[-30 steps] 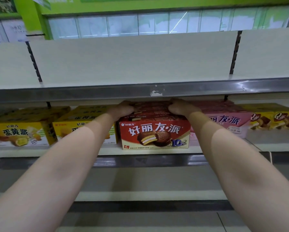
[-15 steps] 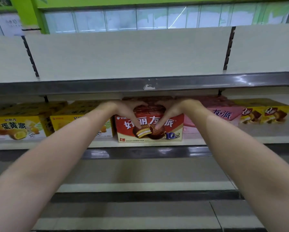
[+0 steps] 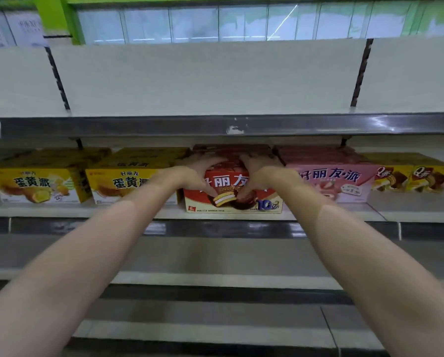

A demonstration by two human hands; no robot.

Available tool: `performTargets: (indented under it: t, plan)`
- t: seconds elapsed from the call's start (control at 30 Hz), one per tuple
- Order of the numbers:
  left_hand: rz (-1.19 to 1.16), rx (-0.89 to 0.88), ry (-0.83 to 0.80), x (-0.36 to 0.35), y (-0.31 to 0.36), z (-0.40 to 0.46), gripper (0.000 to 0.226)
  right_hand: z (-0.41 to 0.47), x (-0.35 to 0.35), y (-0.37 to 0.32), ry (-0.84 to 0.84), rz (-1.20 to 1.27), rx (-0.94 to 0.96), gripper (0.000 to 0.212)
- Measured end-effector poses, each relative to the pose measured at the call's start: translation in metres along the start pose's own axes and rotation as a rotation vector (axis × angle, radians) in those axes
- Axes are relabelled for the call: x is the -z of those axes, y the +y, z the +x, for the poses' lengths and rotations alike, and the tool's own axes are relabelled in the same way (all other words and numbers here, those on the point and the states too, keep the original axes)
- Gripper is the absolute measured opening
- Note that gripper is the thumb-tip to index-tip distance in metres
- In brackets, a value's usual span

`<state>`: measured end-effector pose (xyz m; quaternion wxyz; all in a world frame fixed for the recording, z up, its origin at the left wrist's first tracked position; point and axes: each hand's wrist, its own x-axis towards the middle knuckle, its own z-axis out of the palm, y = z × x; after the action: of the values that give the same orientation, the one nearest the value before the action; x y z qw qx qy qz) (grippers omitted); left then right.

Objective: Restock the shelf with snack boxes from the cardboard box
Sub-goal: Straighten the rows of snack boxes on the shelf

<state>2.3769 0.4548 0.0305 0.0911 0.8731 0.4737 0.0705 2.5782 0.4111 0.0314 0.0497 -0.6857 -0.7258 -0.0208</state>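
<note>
Obs.: both my hands are on the front face of the red snack box (image 3: 232,195), which stands at the front edge of the middle shelf (image 3: 331,215). Left hand (image 3: 196,176) lies over the upper left of the face, right hand (image 3: 258,175) over the upper right, fingers slanting down toward the middle of the print. Fingers look fairly straight, laid flat on the cardboard rather than curled round an edge; I read this as pressing or squaring the box, not carrying it. Some blur at the fingertips, so exact contact is uncertain.

Layout: directly behind my hands, more red-brown boxes (image 3: 231,150) reach back into the shelf. Just left of my left hand, a yellow box (image 3: 128,182), then a second yellow box (image 3: 35,184) further left. Just right of my right hand, a pink box (image 3: 331,181) touching or nearly touching the red one; beyond it, smaller yellow-brown boxes (image 3: 411,176).

Progress (judgement): the red box is seated in its row, so this placement is about finished bar final alignment. The upper shelf (image 3: 215,124) above my hands and the lower shelf (image 3: 215,276) under my forearms show no stock. The cardboard box is out of view, so I cannot tell how many boxes remain.
</note>
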Motion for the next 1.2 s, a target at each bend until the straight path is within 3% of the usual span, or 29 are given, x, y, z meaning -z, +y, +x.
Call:
performTargets:
  t: [0.23, 0.4, 0.53, 0.67, 0.77, 0.9, 0.97, 1.07, 1.2]
  plan:
    - [0.081, -0.031, 0.04, -0.001, 0.006, 0.002, 0.105, -0.01, 0.0, -0.002, 0.068, -0.129, -0.015, 0.116]
    - [0.148, -0.05, 0.183, -0.009, 0.008, 0.009, 0.103, -0.009, -0.005, -0.011, 0.091, -0.167, -0.068, 0.11]
    - [0.088, -0.05, 0.056, -0.003, 0.022, 0.015, 0.109, -0.017, -0.004, -0.009, 0.159, -0.155, -0.041, 0.113]
    - [-0.092, -0.153, 0.029, 0.002, 0.034, 0.024, 0.089, -0.028, -0.008, 0.002, 0.195, -0.078, -0.054, 0.106]
    - [-0.196, -0.334, 0.04, 0.004, 0.052, 0.024, 0.058, -0.043, 0.005, 0.012, 0.189, 0.163, -0.096, 0.091]
    - [-0.239, -0.45, 0.089, 0.001, 0.085, 0.031, 0.047, -0.053, 0.019, 0.041, 0.282, 0.332, -0.122, 0.06]
    - [-0.172, -0.472, 0.122, -0.003, 0.101, 0.041, 0.049, -0.059, 0.02, 0.059, 0.263, 0.318, -0.207, 0.064]
    - [-0.069, -0.484, 0.133, -0.01, 0.129, 0.055, 0.054, -0.053, 0.01, 0.102, 0.211, 0.2, -0.299, 0.089]
    - [-0.016, -0.473, 0.1, -0.018, 0.171, 0.08, 0.058, -0.055, 0.01, 0.146, 0.174, 0.024, -0.364, 0.092]
